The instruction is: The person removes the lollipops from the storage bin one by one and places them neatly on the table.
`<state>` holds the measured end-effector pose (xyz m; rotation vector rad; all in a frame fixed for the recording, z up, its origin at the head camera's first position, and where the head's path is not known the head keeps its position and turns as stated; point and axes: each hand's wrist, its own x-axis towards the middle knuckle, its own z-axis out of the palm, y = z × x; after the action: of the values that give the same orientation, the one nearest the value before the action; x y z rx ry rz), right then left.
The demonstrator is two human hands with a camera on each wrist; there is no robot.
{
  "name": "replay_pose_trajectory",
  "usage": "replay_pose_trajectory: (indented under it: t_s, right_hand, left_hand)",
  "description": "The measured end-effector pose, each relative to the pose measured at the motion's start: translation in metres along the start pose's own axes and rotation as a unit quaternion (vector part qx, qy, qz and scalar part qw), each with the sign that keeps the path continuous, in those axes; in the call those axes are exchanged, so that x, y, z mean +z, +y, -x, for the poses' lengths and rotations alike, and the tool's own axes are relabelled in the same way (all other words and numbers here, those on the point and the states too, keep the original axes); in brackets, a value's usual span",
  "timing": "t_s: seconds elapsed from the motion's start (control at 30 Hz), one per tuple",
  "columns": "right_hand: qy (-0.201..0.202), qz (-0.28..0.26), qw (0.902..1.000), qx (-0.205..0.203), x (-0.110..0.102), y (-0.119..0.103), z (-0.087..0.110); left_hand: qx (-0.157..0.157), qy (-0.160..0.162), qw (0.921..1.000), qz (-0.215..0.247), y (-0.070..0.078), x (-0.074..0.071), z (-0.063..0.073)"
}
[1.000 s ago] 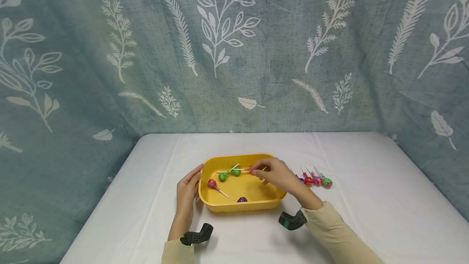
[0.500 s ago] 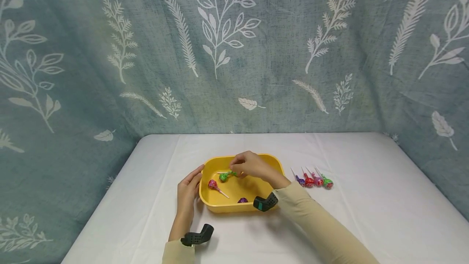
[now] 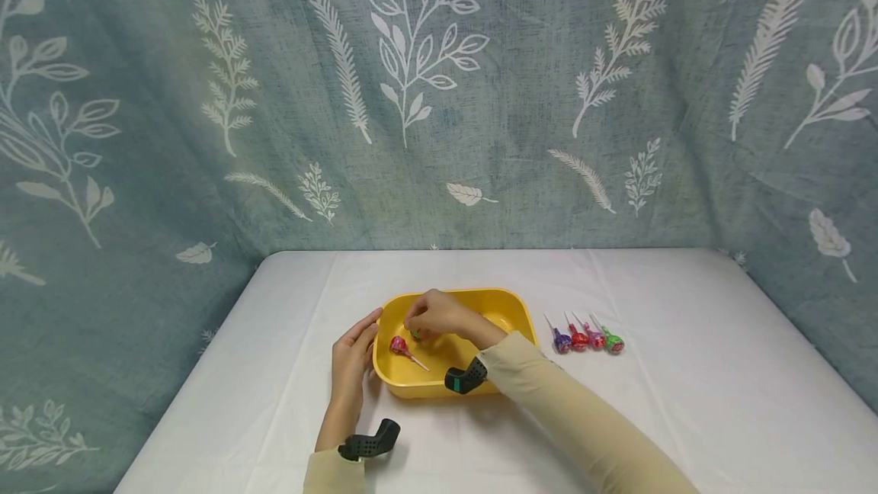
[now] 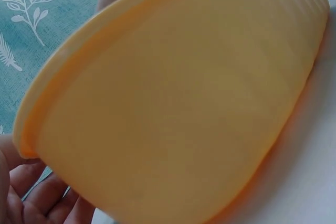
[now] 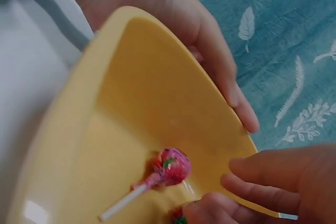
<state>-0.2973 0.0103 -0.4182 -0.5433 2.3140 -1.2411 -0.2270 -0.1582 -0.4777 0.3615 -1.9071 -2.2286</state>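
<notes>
My left hand (image 3: 351, 357) rests against the left wall of the yellow bin (image 3: 517, 319), its fingers along the outside near the rim. In the right wrist view those fingers lie fairly straight over the edge. My right hand (image 3: 439, 315) reaches down into the bin's left part, over a green lollipop (image 3: 416, 335). Seen from the right wrist, its fingertips overlap a red-and-green lollipop head (image 5: 180, 215); I cannot tell whether they pinch it. A pink lollipop (image 5: 174, 166) lies close by, its white stick towards the near side.
Right of the bin, several lollipops lie in a row on the white tabletop: purple (image 3: 562, 342), red (image 3: 579, 340), pink (image 3: 597, 340) and green (image 3: 613, 344). A patterned teal curtain (image 3: 521, 97) hangs behind. My right forearm (image 3: 569, 410) crosses the bin's near rim.
My right hand has moved left across the bin, from the pink lollipop on its right side to the green one on its left. The left hand has stayed in place.
</notes>
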Motion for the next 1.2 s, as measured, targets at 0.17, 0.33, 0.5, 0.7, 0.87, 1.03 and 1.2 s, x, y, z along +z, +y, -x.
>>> replay_pose_trajectory:
  t_s: [0.17,0.33,0.5,0.7,0.87,1.03,1.2]
  right_hand:
    - [-0.002,0.022,0.9996,0.016,0.01,-0.006,-0.004]
    - [0.003,0.062,0.9979,0.016,0.018,-0.014,-0.006]
    - [0.01,0.142,0.9897,0.015,0.025,-0.022,-0.009]
    - [0.015,0.219,0.9756,0.014,0.032,-0.025,-0.014]
    - [0.02,0.245,0.9694,-0.004,0.036,-0.021,-0.016]
    - [0.027,0.246,0.9687,-0.011,0.038,-0.02,-0.017]
    - [0.03,0.248,0.9683,-0.007,0.037,-0.02,-0.016]
  left_hand:
    - [-0.001,0.002,1.0,-0.004,0.0,0.0,-0.001]
    - [0.005,0.001,1.0,-0.003,-0.001,0.0,-0.001]
    - [0.009,-0.004,0.9999,0.005,-0.002,-0.001,0.0]
    - [0.005,-0.004,1.0,0.001,-0.002,-0.001,-0.001]
    - [0.005,-0.006,1.0,-0.005,-0.002,-0.001,-0.001]
    - [0.007,-0.006,1.0,-0.003,-0.002,-0.001,-0.001]
    - [0.005,-0.003,1.0,-0.005,-0.002,-0.002,-0.001]
